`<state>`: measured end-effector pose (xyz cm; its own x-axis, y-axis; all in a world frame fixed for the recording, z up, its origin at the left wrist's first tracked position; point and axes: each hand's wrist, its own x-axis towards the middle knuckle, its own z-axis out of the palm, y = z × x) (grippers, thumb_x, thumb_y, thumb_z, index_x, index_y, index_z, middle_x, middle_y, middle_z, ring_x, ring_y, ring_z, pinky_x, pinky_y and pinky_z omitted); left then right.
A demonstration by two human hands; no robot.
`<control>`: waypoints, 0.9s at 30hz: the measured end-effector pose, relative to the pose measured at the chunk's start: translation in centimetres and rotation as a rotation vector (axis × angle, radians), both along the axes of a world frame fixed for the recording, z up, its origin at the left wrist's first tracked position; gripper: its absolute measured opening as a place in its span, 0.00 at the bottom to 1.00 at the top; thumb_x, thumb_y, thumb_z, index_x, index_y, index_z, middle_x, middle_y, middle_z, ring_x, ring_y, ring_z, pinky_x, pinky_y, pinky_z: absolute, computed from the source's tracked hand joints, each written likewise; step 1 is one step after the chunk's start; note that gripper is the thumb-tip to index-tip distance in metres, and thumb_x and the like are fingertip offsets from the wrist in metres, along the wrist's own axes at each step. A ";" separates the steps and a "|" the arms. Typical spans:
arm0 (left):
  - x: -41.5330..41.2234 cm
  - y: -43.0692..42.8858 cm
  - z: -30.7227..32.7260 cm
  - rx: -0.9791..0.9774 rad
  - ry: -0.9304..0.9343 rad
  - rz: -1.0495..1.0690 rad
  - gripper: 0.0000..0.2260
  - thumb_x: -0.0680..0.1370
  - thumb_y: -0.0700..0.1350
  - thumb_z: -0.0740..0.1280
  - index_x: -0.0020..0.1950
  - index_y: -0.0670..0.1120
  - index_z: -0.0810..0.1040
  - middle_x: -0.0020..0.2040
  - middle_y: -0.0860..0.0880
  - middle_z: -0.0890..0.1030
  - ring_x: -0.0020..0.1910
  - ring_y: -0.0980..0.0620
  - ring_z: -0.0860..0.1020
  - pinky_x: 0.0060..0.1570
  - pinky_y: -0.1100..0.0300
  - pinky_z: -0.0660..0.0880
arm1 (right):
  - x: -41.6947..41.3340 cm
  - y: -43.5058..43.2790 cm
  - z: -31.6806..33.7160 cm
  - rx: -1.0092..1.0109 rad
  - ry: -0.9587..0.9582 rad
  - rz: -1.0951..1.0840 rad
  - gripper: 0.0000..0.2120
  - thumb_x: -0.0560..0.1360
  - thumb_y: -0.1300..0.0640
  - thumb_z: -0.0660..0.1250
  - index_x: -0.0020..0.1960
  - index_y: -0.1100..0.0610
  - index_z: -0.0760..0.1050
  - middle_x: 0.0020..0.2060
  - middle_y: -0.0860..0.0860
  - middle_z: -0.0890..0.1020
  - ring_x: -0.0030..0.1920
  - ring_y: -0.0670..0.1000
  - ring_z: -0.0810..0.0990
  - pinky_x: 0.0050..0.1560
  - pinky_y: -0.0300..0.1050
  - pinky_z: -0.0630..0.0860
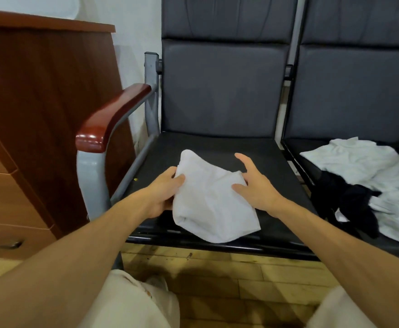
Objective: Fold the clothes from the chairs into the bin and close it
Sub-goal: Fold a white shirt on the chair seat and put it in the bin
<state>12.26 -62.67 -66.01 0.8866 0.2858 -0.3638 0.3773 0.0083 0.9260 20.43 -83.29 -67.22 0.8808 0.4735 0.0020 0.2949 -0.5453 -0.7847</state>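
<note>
A folded white garment (pixel 208 200) lies on the black seat of the left chair (pixel 260 147), near its front edge. My left hand (pixel 163 192) grips the garment's left side, thumb on top and fingers beneath. My right hand (pixel 252 183) hovers at the garment's right edge with fingers spread and relaxed; its thumb touches the cloth. On the right chair's seat (pixel 295 147) lies a heap of pale clothes (pixel 368 166) with a black garment (pixel 345 200) across its front. No bin is in view.
A wooden armrest (pixel 113 114) on a grey metal frame stands left of the seat. A brown wooden cabinet with drawers (pixel 40 110) fills the far left. Yellowish wooden floor (pixel 229 275) lies below the chairs, and my knees in light trousers show at the bottom.
</note>
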 end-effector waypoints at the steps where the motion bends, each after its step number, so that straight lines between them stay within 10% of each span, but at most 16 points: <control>1: -0.3 -0.2 0.6 -0.023 -0.054 0.030 0.09 0.83 0.45 0.57 0.62 0.51 0.70 0.56 0.47 0.79 0.53 0.47 0.79 0.42 0.52 0.78 | -0.2 -0.2 0.3 0.047 -0.038 -0.018 0.32 0.79 0.63 0.62 0.76 0.43 0.55 0.65 0.54 0.75 0.67 0.55 0.71 0.65 0.52 0.72; 5: -1.9 -0.4 3.8 -0.082 -0.290 0.115 0.11 0.81 0.42 0.58 0.61 0.49 0.72 0.57 0.47 0.80 0.53 0.47 0.80 0.44 0.53 0.79 | -1.3 0.5 3.2 0.136 -0.175 -0.107 0.19 0.80 0.65 0.58 0.67 0.51 0.73 0.65 0.49 0.74 0.65 0.49 0.71 0.60 0.40 0.66; 15: -15.5 7.1 10.0 0.047 -0.537 0.417 0.11 0.81 0.45 0.61 0.63 0.54 0.71 0.54 0.51 0.79 0.51 0.50 0.80 0.46 0.54 0.79 | -10.9 12.0 13.2 0.226 -0.305 0.196 0.22 0.78 0.64 0.64 0.70 0.49 0.70 0.64 0.43 0.70 0.61 0.46 0.68 0.61 0.44 0.67; 27: -36.4 11.8 -4.3 -0.086 -0.312 0.981 0.06 0.79 0.46 0.66 0.51 0.55 0.71 0.54 0.49 0.79 0.53 0.47 0.80 0.54 0.42 0.78 | -26.6 25.6 1.8 -0.136 -0.304 0.696 0.21 0.81 0.63 0.58 0.72 0.50 0.66 0.72 0.48 0.67 0.71 0.50 0.65 0.66 0.39 0.60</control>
<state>-24.13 -50.90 -70.34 0.3363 0.9179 -0.2108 -0.0883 0.2536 0.9633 -6.20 -57.68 -65.38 0.3502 0.9315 0.0983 0.7972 -0.2414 -0.5534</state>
